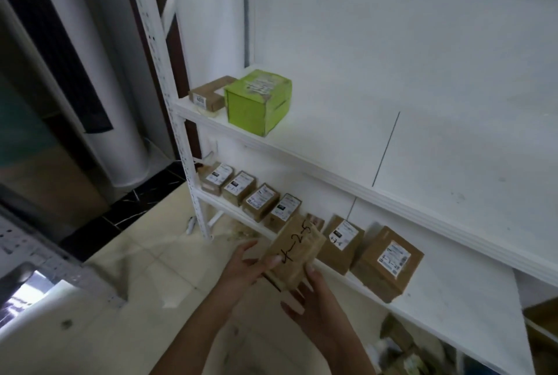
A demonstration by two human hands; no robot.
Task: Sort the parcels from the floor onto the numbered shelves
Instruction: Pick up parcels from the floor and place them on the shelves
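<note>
Right hand (314, 303) and left hand (241, 264) close their grip round the parcel (294, 254), held between them, thumbs on top.

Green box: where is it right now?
Head view, upper left: the green box sits on the higher shelf near its left end, just right of a small brown parcel.

A brown parcel (294, 254) marked 4-2-5 is held tilted by the left hand (241, 266) and right hand (314, 305), just before the lower shelf (453, 299). A row of labelled parcels (259, 202) lines that shelf's front edge. A green box (258, 101) and a flat parcel (211, 93) sit at the left end of the upper shelf (392, 148).
</note>
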